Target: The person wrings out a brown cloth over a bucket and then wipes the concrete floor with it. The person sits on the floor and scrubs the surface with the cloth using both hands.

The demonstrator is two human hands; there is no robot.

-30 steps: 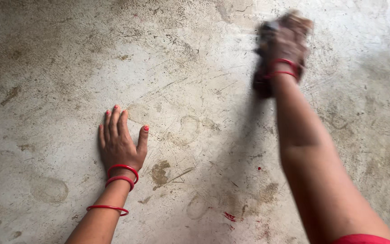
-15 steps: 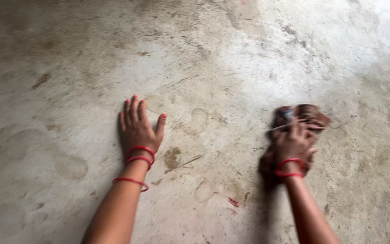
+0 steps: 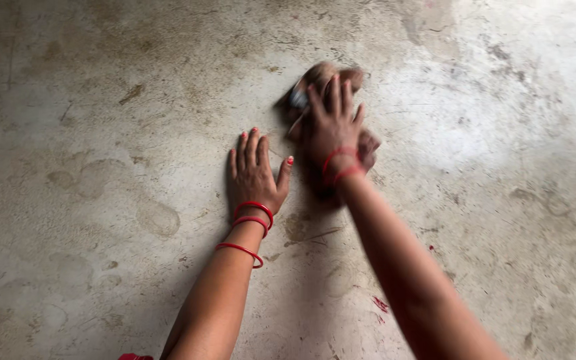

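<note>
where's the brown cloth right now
In the head view the brown cloth lies on the concrete floor at upper centre, pressed under the right hand, just up and right of the flat left hand.

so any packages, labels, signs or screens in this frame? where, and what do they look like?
None in view. Only these show:
Floor: bare grey concrete, stained and scuffed, a few small red flecks at lower centre.
Cloth: crumpled brown rag with a pale patch, under the right hand, upper centre.
Left hand: flat on the floor beside it, red bangles at the wrist.
</note>
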